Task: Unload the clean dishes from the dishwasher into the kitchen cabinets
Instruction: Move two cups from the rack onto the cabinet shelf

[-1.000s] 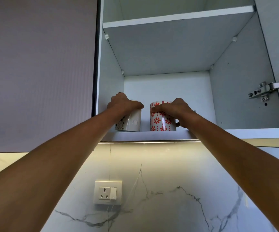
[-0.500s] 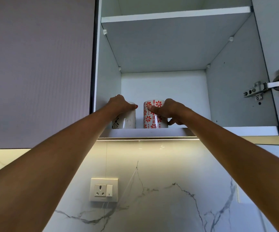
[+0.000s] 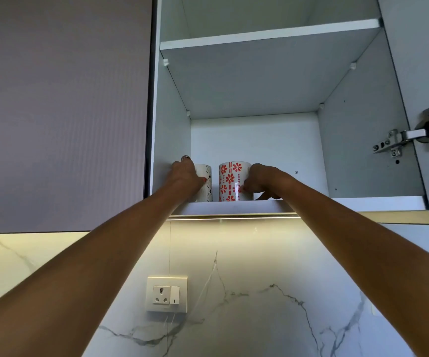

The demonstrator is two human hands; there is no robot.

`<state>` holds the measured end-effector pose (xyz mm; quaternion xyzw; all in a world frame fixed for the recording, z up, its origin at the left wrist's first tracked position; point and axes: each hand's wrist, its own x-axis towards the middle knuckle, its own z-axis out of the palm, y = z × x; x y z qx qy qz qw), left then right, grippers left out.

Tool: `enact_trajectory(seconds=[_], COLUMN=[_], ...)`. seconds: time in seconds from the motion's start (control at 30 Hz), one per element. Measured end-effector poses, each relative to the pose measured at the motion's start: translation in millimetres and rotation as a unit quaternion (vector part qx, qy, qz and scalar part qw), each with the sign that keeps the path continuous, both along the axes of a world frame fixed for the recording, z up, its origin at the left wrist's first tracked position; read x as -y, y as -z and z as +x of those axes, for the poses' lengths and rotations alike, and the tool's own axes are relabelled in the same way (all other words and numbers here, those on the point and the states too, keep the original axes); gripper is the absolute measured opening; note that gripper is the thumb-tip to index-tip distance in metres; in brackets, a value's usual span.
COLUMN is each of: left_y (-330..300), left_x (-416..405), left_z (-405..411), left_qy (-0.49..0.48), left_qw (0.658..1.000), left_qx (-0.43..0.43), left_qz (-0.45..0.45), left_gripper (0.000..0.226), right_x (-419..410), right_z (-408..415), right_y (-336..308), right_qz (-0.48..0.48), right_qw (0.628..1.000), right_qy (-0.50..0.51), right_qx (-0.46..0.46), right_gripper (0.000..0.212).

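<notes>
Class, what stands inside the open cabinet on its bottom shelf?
Two mugs side by side: a red-flowered mug and a black-patterned mug. The left hand and right hand cover parts of them, including any handles.

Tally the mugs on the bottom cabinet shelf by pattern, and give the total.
White ceramic mug with red flower pattern, right hand at its side: 1
White ceramic mug with black diamond pattern, left hand on it: 1
Total: 2 mugs, upright, side by side.

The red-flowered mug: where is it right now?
In the head view, the red-flowered mug stands on the open cabinet's bottom shelf, right of the black-patterned mug, with the right hand on it.
</notes>
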<state>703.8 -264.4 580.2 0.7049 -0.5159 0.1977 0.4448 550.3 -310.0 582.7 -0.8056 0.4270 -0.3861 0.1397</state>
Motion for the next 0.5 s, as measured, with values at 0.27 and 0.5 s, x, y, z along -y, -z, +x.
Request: enact_trajectory(seconds=[0.27, 0.5], left_y=[42.3, 84.0], left_x=[-37.0, -67.2], left_z=[-30.9, -61.8], left_qy=[-0.031, -0.014], left_qw=[0.983, 0.961], left_qx=[0.144, 0.256], left_qz=[-0.113, -0.101], left_gripper=[0.054, 0.058], right_x=[-34.8, -78.5], right_z=[-36.2, -76.2], right_y=[15.1, 52.5], right_qz=[-0.145, -0.205], right_qw=[0.985, 0.968], right_qy=[0.089, 0.143], right_qx=[-0.02, 0.014], right_gripper=[0.045, 0.04])
